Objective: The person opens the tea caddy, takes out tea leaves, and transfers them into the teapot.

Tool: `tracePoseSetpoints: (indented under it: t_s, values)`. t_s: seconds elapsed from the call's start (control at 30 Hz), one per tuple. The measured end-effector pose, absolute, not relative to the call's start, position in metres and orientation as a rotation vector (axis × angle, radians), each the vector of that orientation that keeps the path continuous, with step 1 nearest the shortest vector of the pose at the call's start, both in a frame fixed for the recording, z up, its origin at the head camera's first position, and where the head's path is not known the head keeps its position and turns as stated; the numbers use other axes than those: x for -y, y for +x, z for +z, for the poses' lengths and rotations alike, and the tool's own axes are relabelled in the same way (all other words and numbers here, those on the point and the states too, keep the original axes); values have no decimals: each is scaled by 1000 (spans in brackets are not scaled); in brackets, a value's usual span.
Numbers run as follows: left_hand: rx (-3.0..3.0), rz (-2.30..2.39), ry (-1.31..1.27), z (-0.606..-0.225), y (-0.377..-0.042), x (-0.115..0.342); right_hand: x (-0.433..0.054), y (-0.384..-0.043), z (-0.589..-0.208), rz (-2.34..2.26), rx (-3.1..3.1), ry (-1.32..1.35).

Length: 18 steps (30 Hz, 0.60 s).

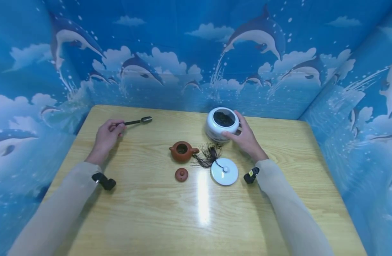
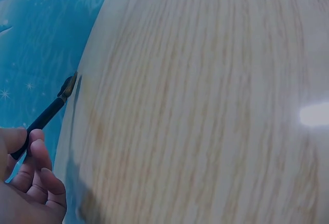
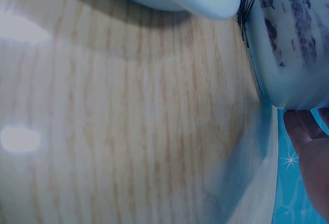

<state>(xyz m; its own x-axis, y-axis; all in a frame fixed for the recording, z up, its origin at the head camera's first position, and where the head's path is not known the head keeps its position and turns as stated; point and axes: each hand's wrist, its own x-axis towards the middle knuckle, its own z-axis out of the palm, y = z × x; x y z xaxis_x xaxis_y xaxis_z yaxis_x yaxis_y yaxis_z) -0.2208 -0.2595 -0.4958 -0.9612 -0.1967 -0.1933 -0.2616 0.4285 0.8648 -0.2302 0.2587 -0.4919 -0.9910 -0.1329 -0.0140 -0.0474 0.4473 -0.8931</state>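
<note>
At the back left of the table, my left hand (image 1: 107, 135) pinches the dark handle of a small tea scoop (image 1: 146, 120) between thumb and fingers. The left wrist view shows the scoop's handle (image 2: 45, 114) slanting up from my fingertips. My right hand (image 1: 245, 137) grips a white porcelain jar (image 1: 211, 129) from its right side, thumb at the front and fingers behind. Dark tea leaves (image 1: 223, 119) show through its mouth. In front of the jar lies its white lid (image 1: 224, 177) with a dark tassel (image 1: 212, 152). A brown clay teapot (image 1: 180, 156), uncovered, stands left of the tassel.
The teapot's small clay lid (image 1: 181, 174) lies just in front of the teapot. A blue dolphin-print curtain (image 1: 170, 89) hangs behind and beside the wooden table (image 1: 151, 213). Light glares off the tabletop left of the white lid.
</note>
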Motion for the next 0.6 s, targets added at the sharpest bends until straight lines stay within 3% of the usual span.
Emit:
tracePoseSetpoints:
  t_s: [0.6]
  values:
    - [-2742, 1313, -284, -502, -216, 271, -258, -231, -495, -1610, -2609, -167]
